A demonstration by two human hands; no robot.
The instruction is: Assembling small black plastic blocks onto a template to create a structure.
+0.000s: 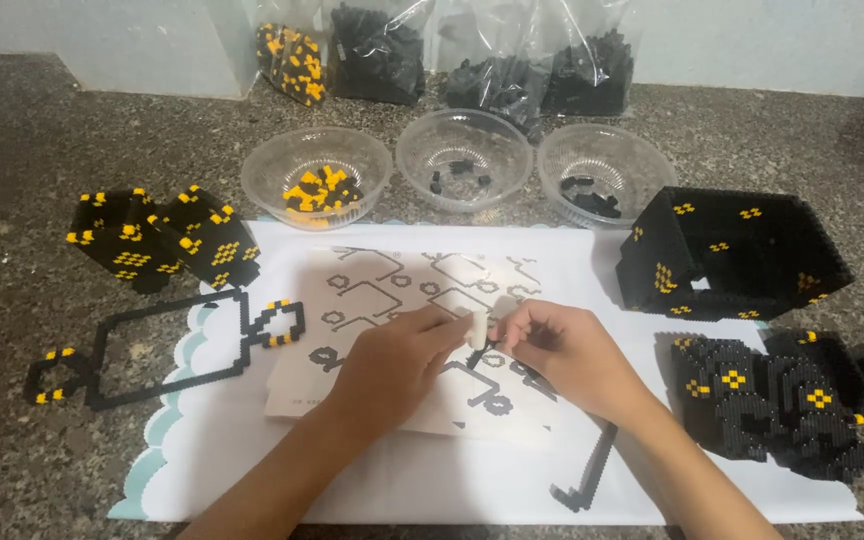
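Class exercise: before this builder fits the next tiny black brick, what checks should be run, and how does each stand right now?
1. Left hand and right hand meet over the printed paper instruction sheet: ok.
2. Small white tool pinched between them: ok.
3. Piece seated at the tool tip: cannot tell.
4. Diagram readable: not ok, hands cover part.
5. Three clear plastic bowls stocked: ok, though the black bricks are few.
6. Thin black brick strip within reach: ok.
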